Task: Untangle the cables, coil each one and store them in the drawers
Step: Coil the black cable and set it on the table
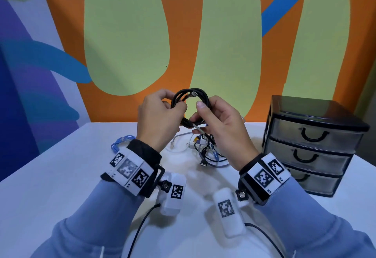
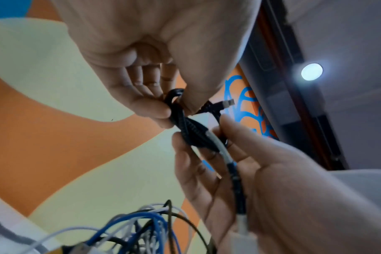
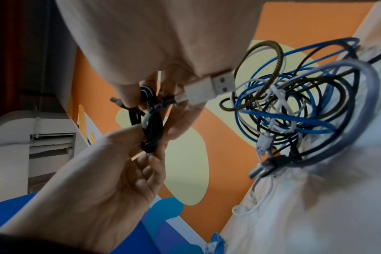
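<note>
Black cable (image 1: 190, 100), wound into a small coil, is held up in the air above the bench (image 1: 61, 176), to the left of the drawer unit (image 1: 313, 148) and nearer the painted wall than the tangle. We see the left hand (image 1: 157, 115) pinching the coil's left side between thumb and curled fingers (image 2: 141, 103), and the right hand (image 1: 221, 121) gripping its right side, thumb on the near face and fingers curled behind. A silver plug end (image 1: 194, 94) shows at the top of the coil; a pale grey sleeve with a flat USB plug (image 3: 211, 87) sticks out below the right hand.

Below the hands, left of the drawer unit, we see the tangle of cables (image 1: 207, 148) lying on the bench: blue, white, black and a braided olive strand looped through one another. Farther left of the drawer unit, beyond the left wrist, a light blue cable (image 1: 120, 142) lies apart from the tangle.

The drawer unit is black with three translucent drawers, each with a black handle; all three appear pushed in.
</note>
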Motion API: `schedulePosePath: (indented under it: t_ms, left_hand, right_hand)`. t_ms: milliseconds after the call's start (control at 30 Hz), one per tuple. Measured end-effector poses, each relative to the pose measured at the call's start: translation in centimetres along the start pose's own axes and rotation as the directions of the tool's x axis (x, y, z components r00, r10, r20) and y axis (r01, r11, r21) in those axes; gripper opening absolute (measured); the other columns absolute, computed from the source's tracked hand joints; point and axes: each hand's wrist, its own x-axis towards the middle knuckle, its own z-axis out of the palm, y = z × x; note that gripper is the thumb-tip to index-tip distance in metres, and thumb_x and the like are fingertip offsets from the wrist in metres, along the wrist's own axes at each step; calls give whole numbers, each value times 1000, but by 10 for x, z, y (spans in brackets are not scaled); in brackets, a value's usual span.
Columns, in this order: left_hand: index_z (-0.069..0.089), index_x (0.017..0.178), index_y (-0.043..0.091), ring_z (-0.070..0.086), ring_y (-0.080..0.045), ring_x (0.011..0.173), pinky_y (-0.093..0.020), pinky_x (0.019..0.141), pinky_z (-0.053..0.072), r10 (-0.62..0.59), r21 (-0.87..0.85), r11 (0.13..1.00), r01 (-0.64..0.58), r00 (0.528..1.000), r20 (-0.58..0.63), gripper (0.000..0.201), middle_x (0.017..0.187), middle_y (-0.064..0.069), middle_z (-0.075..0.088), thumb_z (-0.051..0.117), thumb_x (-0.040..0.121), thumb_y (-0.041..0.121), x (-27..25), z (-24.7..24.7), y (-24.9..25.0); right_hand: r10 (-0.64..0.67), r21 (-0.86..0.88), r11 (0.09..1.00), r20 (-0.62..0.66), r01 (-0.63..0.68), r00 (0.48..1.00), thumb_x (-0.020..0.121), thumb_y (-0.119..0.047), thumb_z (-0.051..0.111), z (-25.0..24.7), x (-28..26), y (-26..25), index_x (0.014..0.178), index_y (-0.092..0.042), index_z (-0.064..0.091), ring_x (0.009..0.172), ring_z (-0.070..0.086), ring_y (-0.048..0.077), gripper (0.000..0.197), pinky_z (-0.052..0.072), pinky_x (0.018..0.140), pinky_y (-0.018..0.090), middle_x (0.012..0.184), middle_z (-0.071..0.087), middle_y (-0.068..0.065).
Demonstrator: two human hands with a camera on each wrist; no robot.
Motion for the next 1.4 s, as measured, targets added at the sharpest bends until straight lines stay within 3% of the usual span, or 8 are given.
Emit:
schedulePosePath:
  t_ms: [167, 367, 567, 767, 900, 1067, 1200, 1400]
  left_hand:
    - [74, 82, 5, 75, -29, 55, -53, 62, 64, -55, 83, 995, 53, 998, 23, 21, 66, -16, 73, 63, 88, 22, 1, 2, -3]
    - [69, 85, -1, 74, -23, 56, -27, 51, 55, -251, -10, 967, 254, 959, 129, 17, 71, -14, 73, 58, 93, 8, 1, 3, 1]
    - [66, 87, -12, 78, -35, 64, -39, 59, 63, -260, 65, 965, 253, 949, 180, 23, 77, -22, 76, 52, 94, 6, 3, -2, -1]
    - [71, 84, -9, 79, -32, 69, -33, 60, 62, -333, 2, 939, 345, 906, 262, 21, 78, -22, 77, 56, 93, 2, 2, -5, 2]
    - [70, 90, -10, 76, -28, 64, -28, 57, 59, -357, -36, 924, 382, 891, 281, 18, 71, -17, 73, 57, 93, 2, 2, -5, 2]
    - [63, 87, -4, 72, -25, 55, -27, 53, 57, -343, 36, 937, 348, 895, 285, 17, 69, -16, 68, 52, 96, 5, 0, -5, 2]
    - [61, 95, 1, 74, -26, 58, -31, 55, 59, -304, 37, 952, 304, 921, 243, 12, 75, -16, 71, 53, 99, 8, 1, -6, -2]
    - [62, 105, 13, 74, -22, 82, -37, 81, 60, -248, -199, 913, 355, 874, 418, 20, 91, -9, 74, 77, 94, 20, 2, -15, 6]
  right_hand:
    - [-45, -52, 998, 19, 46, 999, 106, -23, 60, -1, -2, 2, 98, -11, 65, 82, 69, 15, 15, 61, 72, 37, 82, 72, 5]
    - [-105, -72, 992, 30, 107, 994, 106, -22, 59, 0, -3, 3, 97, -10, 64, 81, 69, 17, 16, 59, 65, 32, 84, 71, 5]
    - [-91, -64, 993, 118, 99, 989, 105, -22, 61, 1, -5, 3, 101, -3, 65, 95, 74, 31, 21, 63, 77, 43, 95, 75, 18]
    - [-12, 81, 997, 74, 6, 997, 105, -20, 58, 1, -4, 3, 98, -6, 63, 82, 71, 27, 16, 59, 75, 35, 79, 73, 16]
    - [4, 54, 999, 62, -7, 998, 103, -35, 63, 2, -3, 6, 93, -21, 66, 85, 64, 36, 18, 48, 81, 49, 81, 75, 15]
    - [-58, 76, 996, 154, 47, 986, 104, -12, 60, -1, -6, 3, 102, 5, 60, 80, 72, 24, 17, 58, 79, 30, 83, 73, 24]
    - [24, 70, 997, 141, -34, 990, 106, -14, 58, 0, -5, 2, 101, -5, 61, 83, 74, 23, 11, 60, 77, 31, 81, 73, 20]
    - [216, 126, 970, -66, -207, 974, 107, -34, 57, -8, 1, 1, 99, -14, 63, 83, 71, 20, 23, 60, 68, 32, 70, 68, 4]
